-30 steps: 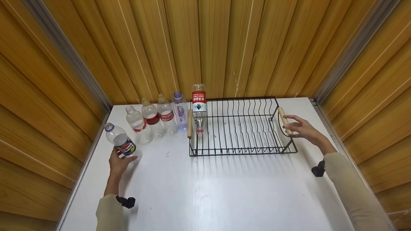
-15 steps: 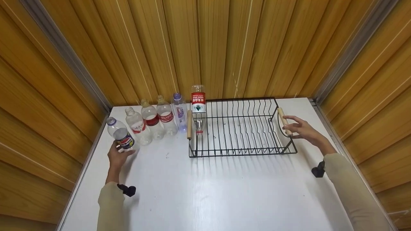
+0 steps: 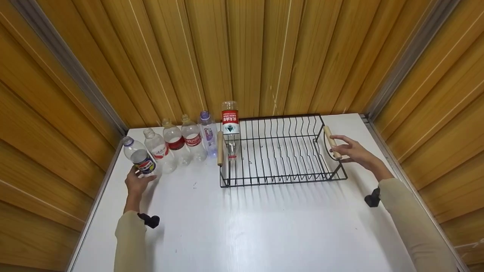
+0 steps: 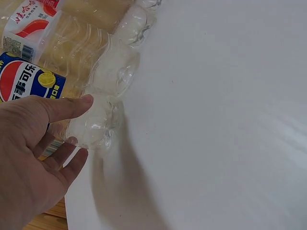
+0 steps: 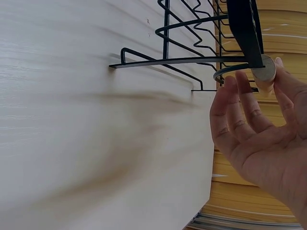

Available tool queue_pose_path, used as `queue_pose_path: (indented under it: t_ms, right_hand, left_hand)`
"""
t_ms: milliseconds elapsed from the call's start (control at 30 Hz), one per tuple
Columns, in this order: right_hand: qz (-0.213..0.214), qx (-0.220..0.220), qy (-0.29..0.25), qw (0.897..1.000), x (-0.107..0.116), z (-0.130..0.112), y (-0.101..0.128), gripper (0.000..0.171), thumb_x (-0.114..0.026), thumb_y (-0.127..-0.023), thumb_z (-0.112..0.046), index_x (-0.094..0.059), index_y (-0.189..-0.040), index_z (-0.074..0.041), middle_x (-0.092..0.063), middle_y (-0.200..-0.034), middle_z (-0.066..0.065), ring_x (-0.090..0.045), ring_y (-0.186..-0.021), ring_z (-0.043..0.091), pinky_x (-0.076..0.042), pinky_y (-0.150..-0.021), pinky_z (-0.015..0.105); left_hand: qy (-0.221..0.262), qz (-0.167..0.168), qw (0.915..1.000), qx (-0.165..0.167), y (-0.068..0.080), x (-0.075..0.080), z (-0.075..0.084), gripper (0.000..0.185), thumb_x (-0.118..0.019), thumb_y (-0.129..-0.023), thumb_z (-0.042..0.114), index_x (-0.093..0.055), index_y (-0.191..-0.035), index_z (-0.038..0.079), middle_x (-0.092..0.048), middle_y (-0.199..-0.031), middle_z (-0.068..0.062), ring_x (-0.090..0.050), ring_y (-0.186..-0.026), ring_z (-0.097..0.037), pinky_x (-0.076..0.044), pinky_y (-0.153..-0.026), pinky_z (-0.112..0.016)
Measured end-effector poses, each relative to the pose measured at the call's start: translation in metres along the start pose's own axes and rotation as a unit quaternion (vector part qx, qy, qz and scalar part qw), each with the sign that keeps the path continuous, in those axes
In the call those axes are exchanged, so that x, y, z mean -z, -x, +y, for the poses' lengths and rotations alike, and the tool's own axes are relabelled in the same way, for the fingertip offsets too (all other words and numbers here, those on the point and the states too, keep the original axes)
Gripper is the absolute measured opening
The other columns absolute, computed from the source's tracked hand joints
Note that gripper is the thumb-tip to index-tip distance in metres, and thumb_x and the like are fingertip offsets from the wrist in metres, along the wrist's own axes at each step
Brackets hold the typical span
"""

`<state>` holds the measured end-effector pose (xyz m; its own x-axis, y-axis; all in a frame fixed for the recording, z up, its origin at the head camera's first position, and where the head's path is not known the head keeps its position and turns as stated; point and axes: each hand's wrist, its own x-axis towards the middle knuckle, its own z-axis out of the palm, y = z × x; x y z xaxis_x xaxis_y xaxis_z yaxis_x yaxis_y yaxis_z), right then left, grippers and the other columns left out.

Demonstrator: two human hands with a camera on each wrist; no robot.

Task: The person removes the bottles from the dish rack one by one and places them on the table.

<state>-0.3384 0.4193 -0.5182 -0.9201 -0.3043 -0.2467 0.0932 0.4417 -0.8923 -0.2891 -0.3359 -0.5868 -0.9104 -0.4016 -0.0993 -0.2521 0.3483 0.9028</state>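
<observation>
White table (image 3: 242, 226): dish rack (image 3: 280, 177) holds one inverted bottle (image 3: 230, 126).

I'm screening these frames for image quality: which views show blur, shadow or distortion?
Head view: sharp, wall planks bowed by the wide lens, soft shadows beside the rack. Left wrist view: left hand in focus, its dark shadow on the table. Right wrist view: right hand sharp, a smeared shadow.
</observation>
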Motion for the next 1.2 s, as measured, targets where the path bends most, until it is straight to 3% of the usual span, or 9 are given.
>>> queue_pose_path:
  t_ms: [167,333,567,767,867,1000,1100,1200]
  right_hand:
    - [-0.006,-0.001,0.005,1.000,0.001,-0.002,0.001,0.068,-0.056,-0.106,-0.033,-0.023,-0.162,-0.013,-0.044,-0.152,0.035,-0.056,-0.132,0.036,-0.041,-0.109,0.069]
    - [-0.010,0.002,0.004,1.000,-0.001,-0.003,0.002,0.068,-0.054,-0.107,-0.033,-0.020,-0.162,-0.012,-0.046,-0.150,0.036,-0.049,-0.136,0.048,-0.039,-0.109,0.071]
    - [-0.007,0.000,0.011,1.000,0.000,-0.001,0.001,0.067,-0.053,-0.107,-0.034,-0.021,-0.162,-0.014,-0.047,-0.150,0.034,-0.056,-0.131,0.037,-0.040,-0.110,0.069]
    - [-0.007,-0.005,0.003,1.000,-0.001,-0.001,0.001,0.066,-0.053,-0.107,-0.034,-0.021,-0.162,-0.015,-0.046,-0.151,0.035,-0.050,-0.136,0.046,-0.039,-0.110,0.070]
    - [-0.010,-0.003,0.000,1.000,-0.001,-0.002,0.002,0.067,-0.052,-0.107,-0.035,-0.021,-0.163,-0.015,-0.047,-0.150,0.034,-0.052,-0.134,0.044,-0.039,-0.110,0.070]
    - [-0.006,0.001,-0.006,1.000,-0.002,-0.002,0.003,0.066,-0.051,-0.108,-0.035,-0.020,-0.163,-0.016,-0.049,-0.149,0.033,-0.059,-0.127,0.033,-0.040,-0.110,0.070]
    - [-0.005,0.003,-0.008,1.000,-0.001,-0.002,0.004,0.065,-0.049,-0.109,-0.033,-0.019,-0.163,-0.015,-0.048,-0.149,0.034,-0.061,-0.124,0.028,-0.040,-0.109,0.070]
    - [-0.006,0.001,-0.010,1.000,0.000,-0.001,0.003,0.065,-0.049,-0.109,-0.032,-0.019,-0.163,-0.015,-0.049,-0.149,0.033,-0.061,-0.123,0.026,-0.040,-0.109,0.070]
  left_hand:
    - [0.001,0.002,1.0000,-0.005,0.001,-0.002,-0.002,0.086,-0.077,-0.082,-0.005,-0.031,-0.155,-0.007,-0.041,-0.155,-0.032,-0.040,-0.145,-0.048,-0.036,-0.120,-0.054]
    - [0.013,-0.007,0.9999,-0.009,0.006,0.000,-0.005,0.090,-0.075,-0.084,-0.005,-0.025,-0.159,-0.003,-0.039,-0.157,-0.032,-0.035,-0.149,-0.046,-0.031,-0.123,-0.054]
    - [0.012,-0.010,0.9998,0.012,0.014,0.009,-0.014,0.091,-0.076,-0.086,0.001,-0.025,-0.161,0.002,-0.039,-0.157,-0.030,-0.036,-0.148,-0.044,-0.032,-0.123,-0.052]
    - [0.007,-0.028,0.9986,0.044,0.028,0.018,-0.023,0.079,-0.074,-0.093,0.013,-0.031,-0.158,0.003,-0.042,-0.156,-0.027,-0.039,-0.146,-0.041,-0.038,-0.119,-0.050]
    - [-0.015,-0.039,0.9978,0.051,0.036,0.021,-0.025,0.071,-0.073,-0.095,0.020,-0.038,-0.155,0.004,-0.048,-0.151,-0.024,-0.048,-0.137,-0.034,-0.045,-0.110,-0.038]
    - [-0.035,-0.052,0.9972,0.042,0.045,0.023,-0.023,0.060,-0.073,-0.096,0.027,-0.050,-0.146,0.003,-0.062,-0.132,-0.015,-0.060,-0.109,-0.012,-0.049,-0.086,-0.019]
    - [-0.037,-0.079,0.9955,0.037,0.051,0.020,-0.018,0.057,-0.073,-0.096,0.029,-0.054,-0.142,0.003,-0.067,-0.118,-0.004,-0.059,-0.093,-0.002,-0.050,-0.078,-0.018]
    - [-0.046,-0.113,0.9921,0.028,0.058,0.012,-0.010,0.055,-0.072,-0.096,0.031,-0.055,-0.141,0.002,-0.068,-0.113,-0.001,-0.060,-0.092,-0.005,-0.053,-0.079,-0.024]
